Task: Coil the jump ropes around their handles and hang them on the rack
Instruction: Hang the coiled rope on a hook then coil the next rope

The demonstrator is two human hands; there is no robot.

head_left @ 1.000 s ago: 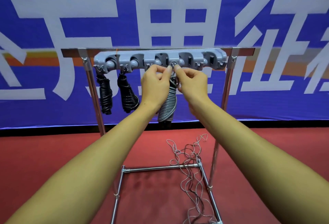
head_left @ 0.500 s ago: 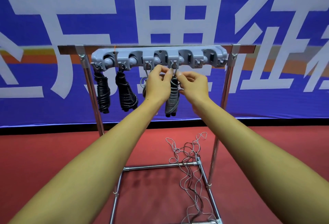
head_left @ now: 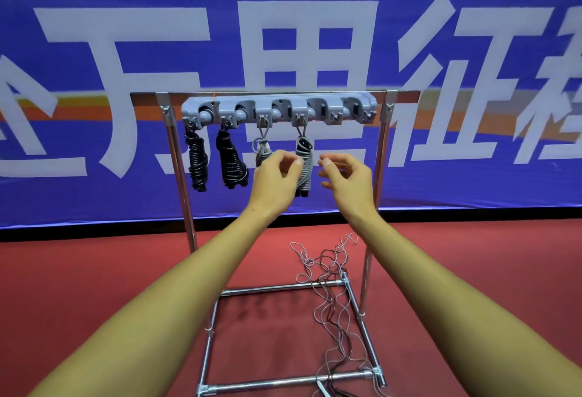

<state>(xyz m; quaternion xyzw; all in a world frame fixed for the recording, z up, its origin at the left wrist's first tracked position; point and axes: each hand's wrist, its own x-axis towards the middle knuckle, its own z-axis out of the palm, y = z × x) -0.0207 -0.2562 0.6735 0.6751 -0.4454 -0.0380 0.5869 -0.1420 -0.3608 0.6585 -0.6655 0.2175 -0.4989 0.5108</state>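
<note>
Item 1, nearest: two bare forearms are reaching fwd from the bottom corners, converging toward the rack.

Item 2: loose cords (head_left: 330, 295), grey and dark, are lying tangled on the red floor (head_left: 94, 286), trailing across the rack's base bars (head_left: 277, 288) at the right side; cord ends are lying near the front bar at bottom.

Item 3: left hand (head_left: 275, 177) is hovering in front of the rack, fingers loosely curled, thumb and fingertips close together, holding nothing. It is partly covering the lower part of the light grey rope bundle (head_left: 262, 152) and sitting just left of the grey rope bundle (head_left: 304, 163); contact w/ the latter cannot be told.

Item 4: right hand (head_left: 348, 177) is hovering just right of the grey rope bundle, apart from it, fingers relaxed and half curled, holding nothing.

Item 5: grey rope bundle is hanging coiled around its handles from the 4th hook, between the two hands, at approx. fingertip height.

Item 6: two black rope bundles, outer one (head_left: 196, 162) and inner one (head_left: 231, 162), are hanging from the 1st and 2nd hooks, well left of the left hand.

Item 7: grey hook strip (head_left: 280, 110) is sitting on the top bar of the metal rack (head_left: 378, 176); the hooks at the right end are carrying nothing.

Item 8, farthest: blue banner (head_left: 472, 2) w/ large white characters is hanging behind.
</note>
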